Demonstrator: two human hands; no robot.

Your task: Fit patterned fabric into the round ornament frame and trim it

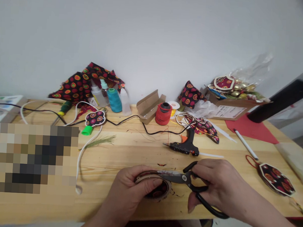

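Note:
My left hand (131, 190) is closed around a round fabric-covered piece (160, 192) with a dark red patterned face, held just above the front of the wooden table (129, 153). My right hand (213, 188) grips black-handled scissors (188, 181), fingers through the loops. The blades point left and lie across the top edge of the round piece. Small scraps lie on the table near the blades.
A black glue gun (185, 147) with its cord lies behind my hands. Further back are a red thread spool (163, 114), a teal spool (114, 99), bottles, patterned fabric (79, 82), a cardboard box (228, 109) and red paper. A finished octagonal ornament (276, 177) lies right.

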